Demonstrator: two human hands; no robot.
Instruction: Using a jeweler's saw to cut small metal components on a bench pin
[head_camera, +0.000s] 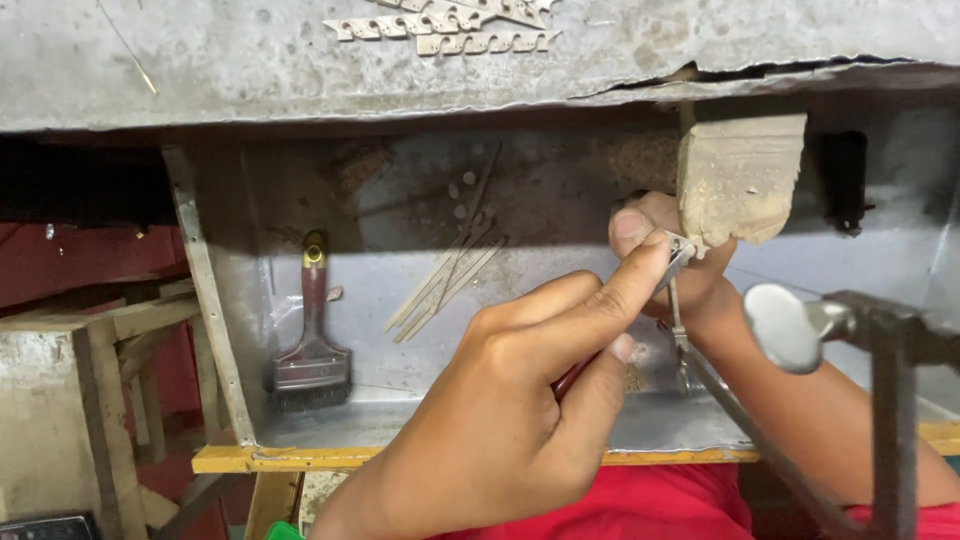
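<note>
Fingers (640, 262) of the left hand (500, 420) are pinched w/ the thumb round a slim tool (575, 378), prob. a file or graver w/ a reddish handle; only a sliver of handle is seen under the thumb, so the exact kind can't be told. The forefinger is stretched along it toward a small bright metal piece (682, 247). That piece is gripped by the right hand (668, 262), thumb on top, and is pressed against the worn wooden bench peg (740, 178) jutting from under the tabletop (250, 70). A thin metal strip (679, 335) is seen hanging down just below the piece.

Beneath the hands a sheet-metal catch tray (400, 300) is set, edged by a yellow wooden rail (300, 458). In the tray, well left of the hands, a flat brush (312, 350) w/ a dark red handle is laid; near its middle a loose bundle of thin sticks (445, 285) is spread. On the tabletop, at top, rows of small notched metal strips (450, 28) are laid. At right foreground a dark metal saw frame (880, 360) w/ a rounded knob is seen, blurred. Red cloth (680, 505) is visible below the wrists.
</note>
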